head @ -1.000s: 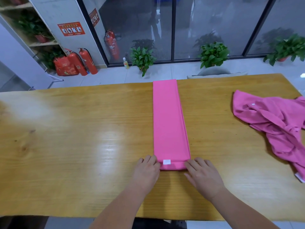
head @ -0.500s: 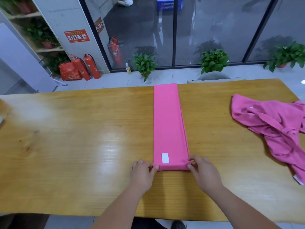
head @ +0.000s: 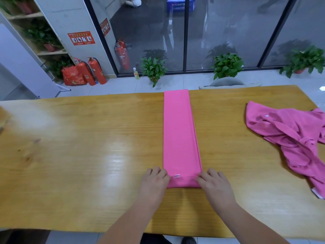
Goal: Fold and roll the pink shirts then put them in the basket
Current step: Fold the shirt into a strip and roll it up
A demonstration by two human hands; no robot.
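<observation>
A pink shirt [head: 179, 131] folded into a long narrow strip lies down the middle of the wooden table [head: 79, 155], reaching the far edge. Its near end is turned over into a short roll, with a small white label showing at the fold. My left hand [head: 154, 182] grips the left end of that roll, fingers curled. My right hand [head: 213, 184] grips its right end the same way. A second pink shirt [head: 288, 134] lies crumpled on the right side of the table. No basket is in view.
A grey chair back [head: 226, 82] shows behind the table's far edge. Beyond it are potted plants [head: 153, 69] on the tiled floor, red fire extinguishers [head: 95, 71] by the wall, and glass doors.
The near end of the strip has been rolled away from me a little more; the white label, flat on top half a second ago, now sits at the roll's fold. Both hands moved forward.
</observation>
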